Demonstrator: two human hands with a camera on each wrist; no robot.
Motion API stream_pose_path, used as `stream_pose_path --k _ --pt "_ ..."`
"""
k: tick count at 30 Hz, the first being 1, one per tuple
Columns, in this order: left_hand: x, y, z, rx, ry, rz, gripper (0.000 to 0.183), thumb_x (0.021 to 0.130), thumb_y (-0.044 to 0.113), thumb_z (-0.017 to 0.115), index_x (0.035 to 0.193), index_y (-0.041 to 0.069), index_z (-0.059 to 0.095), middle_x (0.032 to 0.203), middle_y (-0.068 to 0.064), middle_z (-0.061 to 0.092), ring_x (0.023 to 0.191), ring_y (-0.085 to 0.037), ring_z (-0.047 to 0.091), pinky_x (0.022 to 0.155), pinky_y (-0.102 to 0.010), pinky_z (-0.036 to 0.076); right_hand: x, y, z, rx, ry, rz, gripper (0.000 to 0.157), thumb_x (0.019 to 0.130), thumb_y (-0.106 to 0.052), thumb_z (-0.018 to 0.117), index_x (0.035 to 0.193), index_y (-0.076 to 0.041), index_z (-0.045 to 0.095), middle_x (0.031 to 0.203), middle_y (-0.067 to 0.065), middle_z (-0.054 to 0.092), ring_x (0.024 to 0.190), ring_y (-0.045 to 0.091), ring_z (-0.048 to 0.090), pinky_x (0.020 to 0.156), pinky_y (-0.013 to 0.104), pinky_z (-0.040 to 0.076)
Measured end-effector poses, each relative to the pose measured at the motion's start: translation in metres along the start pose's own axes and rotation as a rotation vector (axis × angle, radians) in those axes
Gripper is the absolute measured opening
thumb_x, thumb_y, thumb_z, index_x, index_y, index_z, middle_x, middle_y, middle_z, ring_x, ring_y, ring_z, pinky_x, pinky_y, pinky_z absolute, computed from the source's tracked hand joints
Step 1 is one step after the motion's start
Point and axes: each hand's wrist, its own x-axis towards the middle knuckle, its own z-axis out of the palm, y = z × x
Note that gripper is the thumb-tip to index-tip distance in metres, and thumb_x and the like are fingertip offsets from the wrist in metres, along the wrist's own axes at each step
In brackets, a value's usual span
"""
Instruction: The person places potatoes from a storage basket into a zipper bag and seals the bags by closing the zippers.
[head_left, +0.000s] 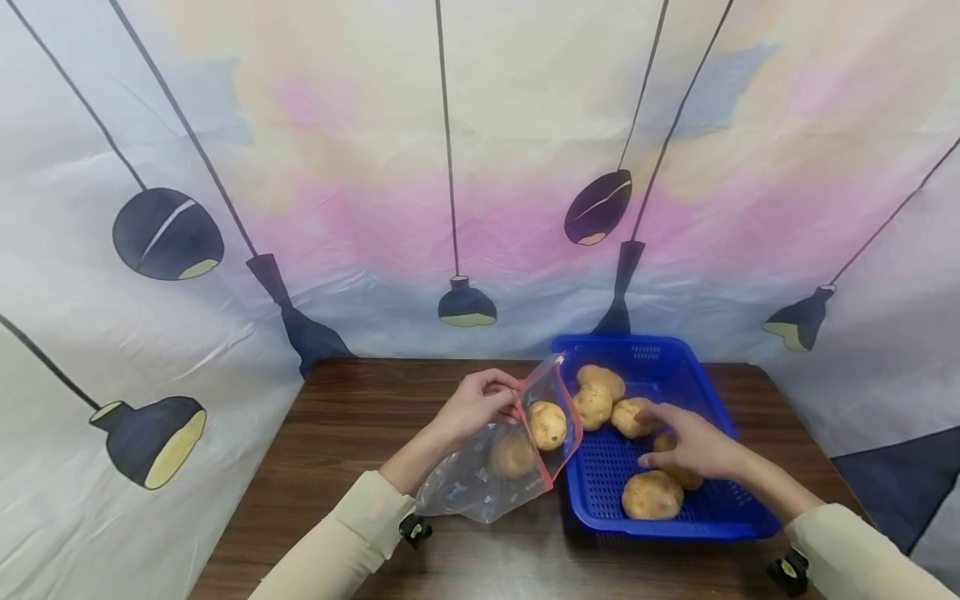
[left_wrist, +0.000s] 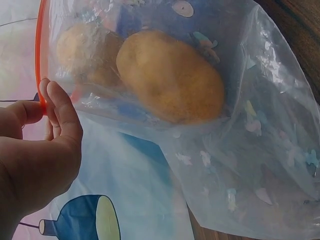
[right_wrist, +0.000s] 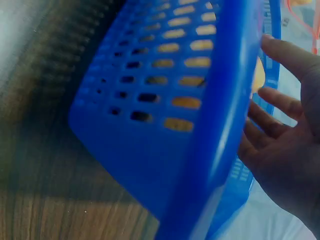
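My left hand [head_left: 480,406] pinches the red zip edge of a clear zip bag [head_left: 468,483] between thumb and fingers. Two potatoes are in the bag: one potato [head_left: 547,425] at its mouth, and a larger potato [left_wrist: 172,77] deeper inside, seen through the plastic in the left wrist view. Over the blue basket [head_left: 600,523] reaches my right hand [head_left: 693,443], thumb and fingers spread apart. Its fingertips are close to a potato [head_left: 628,417], and another potato [head_left: 684,477] is partly hidden beneath it. In the right wrist view the basket wall covers the fingertips, so contact is unclear.
Other potatoes in the basket are a pair [head_left: 594,406] at its back left and one potato [head_left: 652,496] at the front. Bag and basket share a dark wooden table [head_left: 337,433]. A cloth backdrop [head_left: 375,208] printed with lamps hangs behind the table.
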Motion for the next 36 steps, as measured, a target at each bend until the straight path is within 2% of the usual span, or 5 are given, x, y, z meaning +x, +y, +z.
stream_pose_path --k 7,15,20,27,36 --pt "0.000 0.002 0.001 0.002 -0.004 0.000 0.026 0.104 0.001 0.054 0.126 -0.012 0.061 0.096 -0.016 0.072 0.079 -0.020 0.072 0.086 -0.050 0.064 -0.009 -0.008 0.011 -0.002 -0.152 -0.070 0.060 0.085 -0.039 0.090 0.124 0.000 0.067 0.118 0.011 0.071 0.104 0.028 0.066 0.085 0.039 0.058" --pt "0.000 0.003 0.001 0.009 -0.014 0.011 0.026 0.105 0.001 0.054 0.126 -0.012 0.061 0.094 -0.014 0.073 0.078 -0.019 0.072 0.082 -0.045 0.065 -0.016 -0.008 0.018 -0.065 -0.213 -0.066 0.053 0.083 -0.040 0.091 0.118 -0.008 0.070 0.108 -0.005 0.063 0.101 0.017 0.055 0.083 0.034 0.049" --pt "0.001 0.007 0.001 0.004 -0.021 0.001 0.027 0.103 0.000 0.055 0.126 -0.013 0.060 0.093 -0.014 0.072 0.078 -0.020 0.072 0.085 -0.051 0.064 -0.015 -0.009 0.020 -0.101 -0.248 -0.080 0.044 0.083 -0.037 0.091 0.114 -0.014 0.071 0.102 -0.015 0.063 0.092 0.008 0.054 0.078 0.032 0.047" --pt "-0.001 0.010 0.001 0.015 -0.015 -0.018 0.028 0.104 0.003 0.055 0.127 -0.012 0.060 0.095 -0.015 0.073 0.079 -0.019 0.072 0.088 -0.053 0.063 -0.012 -0.011 0.018 -0.122 -0.125 -0.108 0.038 0.085 -0.036 0.089 0.113 -0.015 0.072 0.099 -0.012 0.063 0.089 0.009 0.054 0.073 0.030 0.046" --pt "-0.002 0.012 -0.001 0.025 0.005 -0.008 0.026 0.103 0.003 0.055 0.125 -0.011 0.063 0.094 -0.016 0.074 0.080 -0.023 0.073 0.088 -0.055 0.063 -0.002 -0.026 0.000 0.090 0.077 -0.104 0.052 0.091 -0.033 0.086 0.129 -0.002 0.067 0.120 0.006 0.071 0.105 0.020 0.069 0.082 0.038 0.064"
